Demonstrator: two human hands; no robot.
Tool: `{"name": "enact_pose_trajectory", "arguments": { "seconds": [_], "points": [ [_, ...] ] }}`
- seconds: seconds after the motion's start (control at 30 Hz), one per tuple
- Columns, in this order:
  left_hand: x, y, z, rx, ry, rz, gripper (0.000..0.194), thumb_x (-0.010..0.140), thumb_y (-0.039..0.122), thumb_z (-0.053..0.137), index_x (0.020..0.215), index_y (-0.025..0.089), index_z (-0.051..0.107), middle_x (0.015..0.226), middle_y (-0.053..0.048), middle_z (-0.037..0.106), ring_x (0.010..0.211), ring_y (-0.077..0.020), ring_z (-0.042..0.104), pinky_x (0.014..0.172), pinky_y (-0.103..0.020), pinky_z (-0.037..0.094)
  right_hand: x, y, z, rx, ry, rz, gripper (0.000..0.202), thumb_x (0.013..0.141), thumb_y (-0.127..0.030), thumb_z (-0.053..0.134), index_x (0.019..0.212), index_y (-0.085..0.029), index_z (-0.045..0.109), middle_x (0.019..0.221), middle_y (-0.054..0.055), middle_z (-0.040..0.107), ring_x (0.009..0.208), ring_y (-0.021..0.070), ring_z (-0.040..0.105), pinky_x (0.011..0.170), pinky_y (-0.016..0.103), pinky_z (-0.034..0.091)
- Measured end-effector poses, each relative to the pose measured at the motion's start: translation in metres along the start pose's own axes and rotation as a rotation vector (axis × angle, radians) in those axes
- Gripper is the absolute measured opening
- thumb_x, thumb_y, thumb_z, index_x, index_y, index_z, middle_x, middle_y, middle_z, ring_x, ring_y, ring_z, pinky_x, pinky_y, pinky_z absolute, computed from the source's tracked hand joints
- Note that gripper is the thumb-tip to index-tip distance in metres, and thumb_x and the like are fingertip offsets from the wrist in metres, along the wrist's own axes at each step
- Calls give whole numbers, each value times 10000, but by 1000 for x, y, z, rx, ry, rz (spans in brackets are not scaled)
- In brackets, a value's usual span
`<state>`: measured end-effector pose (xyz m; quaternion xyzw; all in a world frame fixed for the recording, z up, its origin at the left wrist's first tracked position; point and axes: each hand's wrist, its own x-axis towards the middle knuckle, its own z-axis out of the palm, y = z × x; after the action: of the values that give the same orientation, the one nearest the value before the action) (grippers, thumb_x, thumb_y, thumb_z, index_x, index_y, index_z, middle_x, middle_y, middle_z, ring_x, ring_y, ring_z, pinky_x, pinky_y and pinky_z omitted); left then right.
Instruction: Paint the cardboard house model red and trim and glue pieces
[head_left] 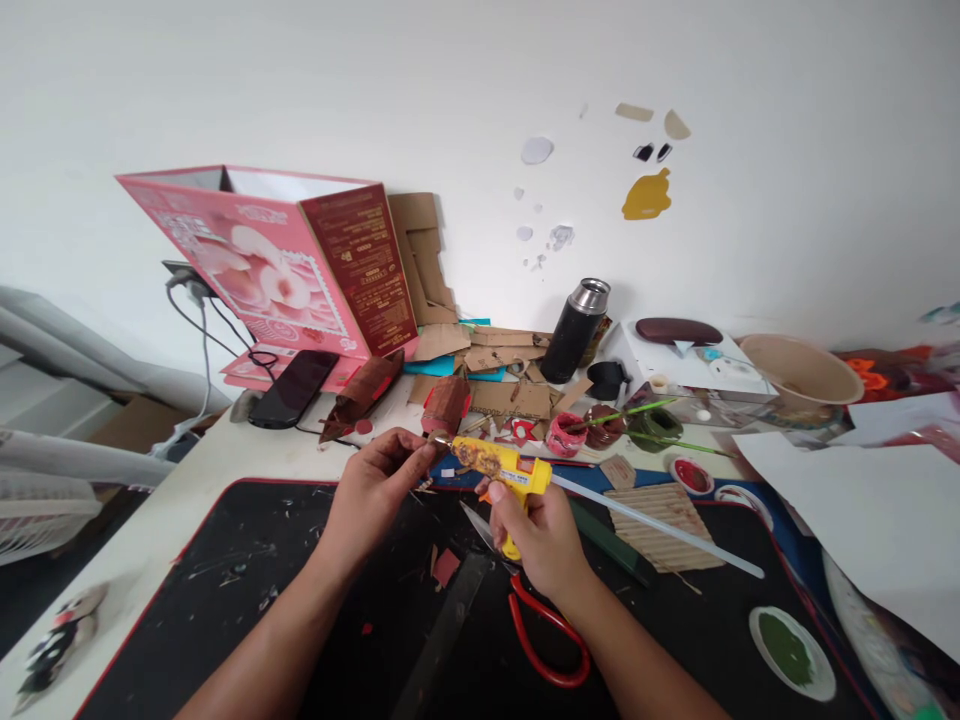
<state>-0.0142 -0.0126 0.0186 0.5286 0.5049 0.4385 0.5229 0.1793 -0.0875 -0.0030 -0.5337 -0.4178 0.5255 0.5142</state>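
My right hand (551, 540) is wrapped round the grip of a yellow hot glue gun (510, 465), its nozzle pointing left. A long translucent glue stick (652, 522) sticks out of the gun's back. At the nozzle tip, the fingers of my left hand (382, 485) are pinched together; whatever is between them is hidden or too small to name. Beneath the gun lie red-handled scissors (551, 640), blades partly covered by my right hand. Just beyond my hands stand two brown-painted cardboard pieces, a boat-like one (364, 395) and a rounded one (445, 405).
A black mat (300, 560) covers the desk front, with scraps and a dark ruler (442, 640) on it. Behind stand a pink box (262, 265), a phone (294, 388), a black thermos (574, 335) and paint jars (568, 435). Corrugated cardboard (664, 528) and a green paint lid (791, 650) lie right.
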Motion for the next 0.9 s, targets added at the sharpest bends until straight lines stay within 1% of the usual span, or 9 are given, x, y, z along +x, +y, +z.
{"name": "enact_pose_trajectory", "arguments": {
  "seconds": [0.23, 0.47, 0.57, 0.7, 0.9],
  "points": [
    [-1, 3, 1, -2, 5, -1, 484, 720, 637, 926, 752, 204, 713, 713, -12, 688, 675, -161, 585, 633, -257, 462, 1, 0, -1, 11, 19, 1, 627, 875, -805, 735, 789, -187, 670, 523, -26, 558, 455, 128, 500, 478, 254, 447],
    [1, -1, -1, -48, 42, 15, 479, 727, 627, 936, 754, 200, 720, 690, 0, 661, 652, -149, 560, 622, -257, 446, 1, -1, -2, -13, 18, 2, 573, 878, -744, 774, 808, -180, 701, 521, -24, 565, 454, 140, 525, 482, 260, 470],
    [1, -1, -1, -58, 42, 15, 473, 734, 622, 938, 760, 201, 724, 683, 5, 651, 641, -145, 553, 611, -255, 438, 0, 0, -2, -38, 12, -11, 583, 901, -756, 743, 801, -183, 704, 523, -18, 570, 456, 145, 534, 480, 260, 474],
    [0, 0, 0, -53, 44, 20, 471, 738, 624, 936, 766, 204, 725, 700, 2, 661, 649, -145, 556, 621, -255, 448, -1, 1, -2, -71, -8, -41, 588, 936, -758, 693, 744, -202, 663, 521, -14, 559, 462, 143, 526, 479, 256, 445],
    [-1, 1, 1, -16, 32, 21, 500, 719, 655, 931, 757, 203, 721, 688, -2, 666, 642, -153, 559, 615, -260, 457, -2, 0, -2, -112, -34, -61, 560, 956, -735, 672, 762, -210, 650, 539, -22, 552, 475, 144, 521, 487, 257, 420]
  ]
}}
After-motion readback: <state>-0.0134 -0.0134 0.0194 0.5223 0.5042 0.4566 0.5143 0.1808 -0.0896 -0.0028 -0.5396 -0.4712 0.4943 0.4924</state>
